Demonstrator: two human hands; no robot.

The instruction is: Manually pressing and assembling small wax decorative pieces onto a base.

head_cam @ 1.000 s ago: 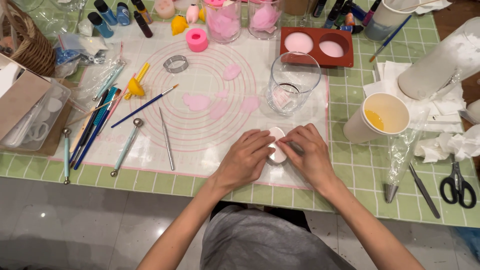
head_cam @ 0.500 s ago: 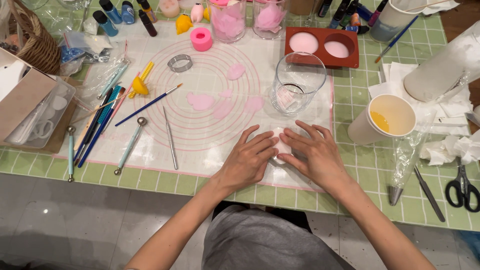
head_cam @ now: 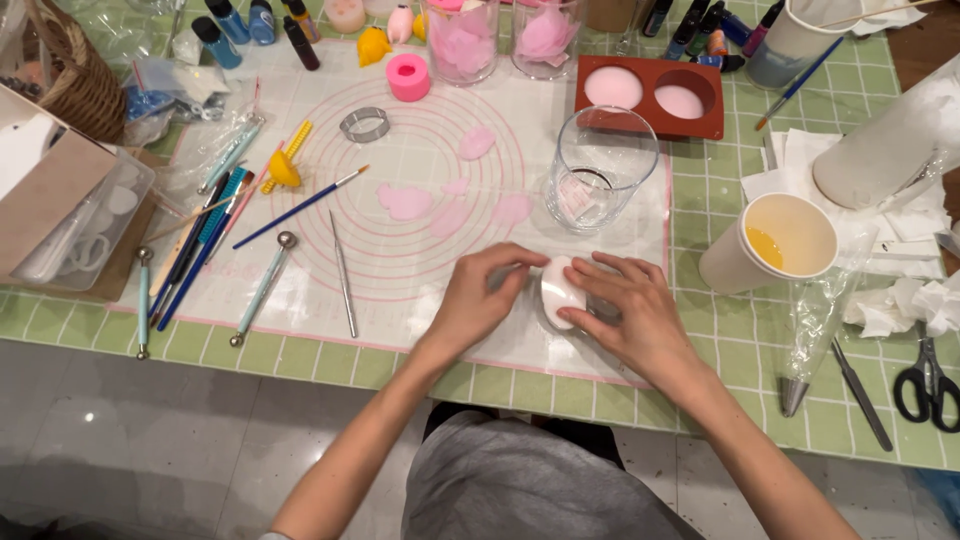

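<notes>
My left hand [head_cam: 483,297] and my right hand [head_cam: 630,308] cup a smooth white oval lump [head_cam: 562,292] from both sides. It rests on a translucent work mat with pink rings [head_cam: 420,170]. Fingertips of both hands touch the lump. Flat pink petal-shaped pieces [head_cam: 404,201] lie on the mat just beyond my hands. A clear glass [head_cam: 600,180] stands upright right behind the lump.
Brushes and modelling tools [head_cam: 262,288] lie left of my hands. A paper cup with yellow liquid [head_cam: 772,243], a piping bag [head_cam: 815,340] and scissors [head_cam: 925,380] sit to the right. A red two-cavity mould [head_cam: 648,96], jars and small bottles line the back. A box [head_cam: 50,200] stands far left.
The white lump has turned upright between my hands and shows more. Both hands have shifted slightly around it, staying at the same spot on the mat.
</notes>
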